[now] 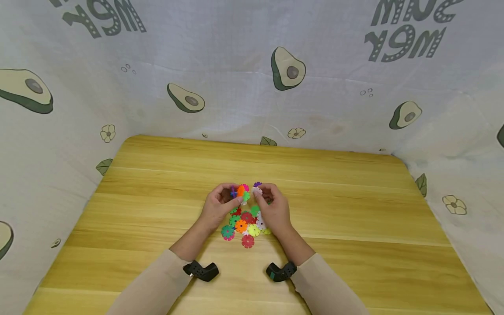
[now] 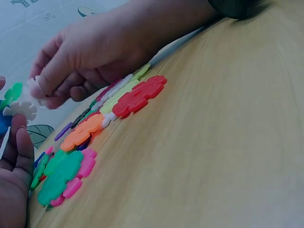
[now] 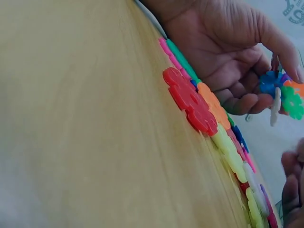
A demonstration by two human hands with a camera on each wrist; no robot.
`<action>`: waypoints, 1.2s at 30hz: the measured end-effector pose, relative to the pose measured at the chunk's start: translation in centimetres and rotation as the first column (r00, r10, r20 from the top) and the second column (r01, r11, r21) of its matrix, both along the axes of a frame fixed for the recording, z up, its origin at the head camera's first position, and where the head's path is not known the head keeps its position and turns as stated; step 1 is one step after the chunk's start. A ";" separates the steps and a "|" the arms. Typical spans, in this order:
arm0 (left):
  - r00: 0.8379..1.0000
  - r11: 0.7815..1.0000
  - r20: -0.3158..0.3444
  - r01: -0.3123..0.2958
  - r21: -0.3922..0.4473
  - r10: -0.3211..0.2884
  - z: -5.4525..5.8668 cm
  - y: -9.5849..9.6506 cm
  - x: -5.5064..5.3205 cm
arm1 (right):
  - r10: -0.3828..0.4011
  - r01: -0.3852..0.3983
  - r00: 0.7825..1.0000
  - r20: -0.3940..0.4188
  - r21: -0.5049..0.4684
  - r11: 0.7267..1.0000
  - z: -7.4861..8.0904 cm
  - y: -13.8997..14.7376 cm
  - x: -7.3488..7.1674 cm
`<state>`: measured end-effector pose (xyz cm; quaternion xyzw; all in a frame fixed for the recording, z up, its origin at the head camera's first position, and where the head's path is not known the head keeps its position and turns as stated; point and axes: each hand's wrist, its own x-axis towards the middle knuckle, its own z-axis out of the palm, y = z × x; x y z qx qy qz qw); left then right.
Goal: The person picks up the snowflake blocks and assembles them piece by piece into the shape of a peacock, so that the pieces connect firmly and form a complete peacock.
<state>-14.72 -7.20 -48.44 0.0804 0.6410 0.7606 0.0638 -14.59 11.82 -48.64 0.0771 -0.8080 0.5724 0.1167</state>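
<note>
Hovering over the wooden table [image 1: 346,197], a cluster of notched discs [image 1: 241,191] is gripped by the left hand [image 1: 217,207]; a white disc [image 1: 257,191] is pinched by the right hand [image 1: 276,213], just beside it; the cluster could be popped apart if pushed askew or squeezed too hard; the white disc, if let slip, could be lost among the loose discs [image 1: 241,225] below

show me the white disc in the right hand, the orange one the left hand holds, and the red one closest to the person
White disc [image 1: 257,191]: head view, its visible face
Orange disc [image 1: 240,191]: head view, middle of its visible part
Red disc [image 3: 189,100]: right wrist view, its upper face
</note>
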 end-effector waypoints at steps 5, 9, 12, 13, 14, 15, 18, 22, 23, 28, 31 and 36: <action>1.000 0.998 0.027 -0.011 -0.056 0.013 0.0 0.0 -0.1 | 0.033 -0.041 0.999 -0.037 -0.270 0.962 0.4 -0.1 0.1; 0.999 0.996 0.041 0.002 -0.090 0.001 0.1 0.1 -0.1 | 0.069 -0.086 0.996 -0.063 -0.333 0.939 0.5 -0.1 0.3; 0.999 0.995 0.050 0.018 -0.099 -0.014 0.3 0.0 0.0 | 0.090 -0.116 0.992 -0.090 -0.349 0.930 0.6 -0.1 0.4; 0.998 0.995 0.053 0.024 -0.098 -0.019 0.3 0.0 0.0 | 0.090 -0.120 0.991 -0.100 -0.347 0.930 0.6 -0.1 0.4; 0.998 0.995 0.055 0.029 -0.095 -0.024 0.4 0.0 0.0 | 0.089 -0.120 0.990 -0.105 -0.342 0.932 0.6 -0.1 0.4; 0.998 0.996 0.059 0.033 -0.089 -0.028 0.4 0.0 0.0 | 0.087 -0.120 0.990 -0.111 -0.333 0.935 0.6 -0.1 0.4; 0.997 0.996 0.062 0.050 -0.076 -0.045 0.4 -0.1 0.0 | 0.089 -0.124 0.988 -0.129 -0.297 0.947 0.6 -0.2 0.5; 0.995 0.995 0.059 0.081 -0.064 -0.077 0.3 -0.1 0.0 | 0.109 -0.149 0.979 -0.172 -0.243 0.958 0.5 -0.2 0.5; 0.995 0.994 0.058 0.089 -0.061 -0.086 0.3 -0.1 0.0 | 0.113 -0.155 0.976 -0.185 -0.232 0.960 0.4 -0.2 0.5; 0.993 0.991 0.036 0.112 -0.073 -0.110 0.2 -0.2 0.0 | 0.103 -0.142 0.972 -0.214 -0.178 0.974 0.5 -0.1 0.4; 0.994 0.989 0.011 0.111 -0.102 -0.110 0.2 -0.3 0.0 | 0.089 -0.122 0.974 -0.209 -0.151 0.981 0.5 -0.2 0.4; 0.994 0.987 -0.002 0.109 -0.120 -0.110 0.3 -0.3 0.1 | 0.090 -0.122 0.973 -0.213 -0.140 0.983 0.6 -0.2 0.4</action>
